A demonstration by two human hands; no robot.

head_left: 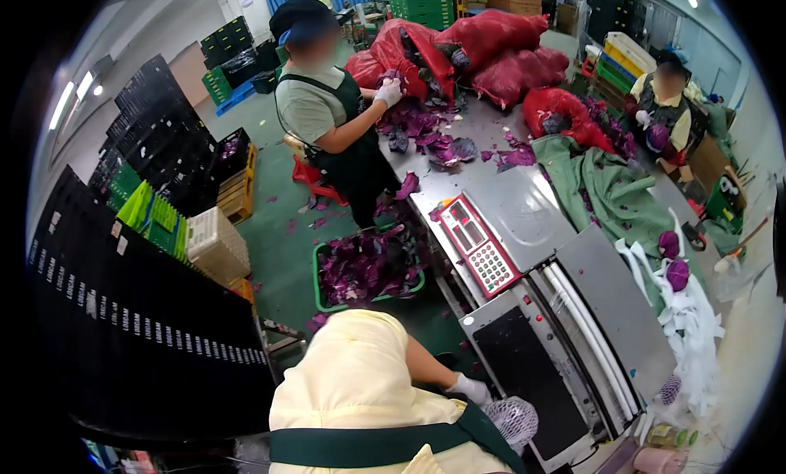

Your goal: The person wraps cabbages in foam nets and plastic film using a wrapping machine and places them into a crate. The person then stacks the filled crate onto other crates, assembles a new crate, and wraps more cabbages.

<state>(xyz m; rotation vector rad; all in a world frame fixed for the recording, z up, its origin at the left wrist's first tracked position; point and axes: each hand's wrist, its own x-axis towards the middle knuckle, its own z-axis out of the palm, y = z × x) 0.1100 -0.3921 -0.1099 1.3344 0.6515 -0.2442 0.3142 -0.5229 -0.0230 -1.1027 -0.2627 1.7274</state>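
Note:
My left hand point(471, 388), in a white glove, reaches in from the pale yellow sleeve point(348, 351) at the bottom middle. Its fingers are partly hidden where they close at the edge of a white foam net point(514, 420). The net bulges out in a round shape beside the wrapping machine's black plate point(528, 380); its contents are not clear. My right hand does not show; the apron and shirt fill the bottom of the view. Ahead of the hands is a red-framed scale panel point(477, 245) on the steel table point(532, 204).
A green crate point(319, 282) of purple cabbage leaves stands on the floor. Red net sacks point(508, 52) lie on the table. Two co-workers handle cabbage, one point(323, 106) at left, another point(667, 106) at right. Black crates point(139, 327) tower at left; white foam nets point(692, 335) lie right.

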